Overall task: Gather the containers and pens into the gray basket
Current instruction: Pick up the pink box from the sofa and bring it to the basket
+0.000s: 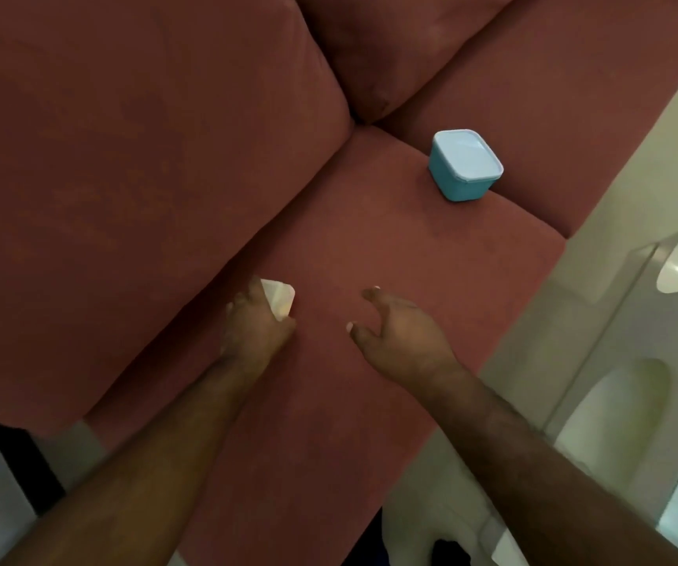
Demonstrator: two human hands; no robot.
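Note:
A small white container [280,298] lies on the red sofa seat [370,247], and my left hand [253,324] grips it from above, covering most of it. My right hand [400,330] hovers over the seat a little to the right, fingers spread and loosely bent, holding nothing. A blue square container with a pale lid [466,164] stands upright farther back on the seat, near the armrest. No basket and no pens are in view.
A big red back cushion [125,177] rises at the left, a second cushion [390,47] at the top. Pale floor [533,361] lies to the right, with a glass table [656,341] at the right edge.

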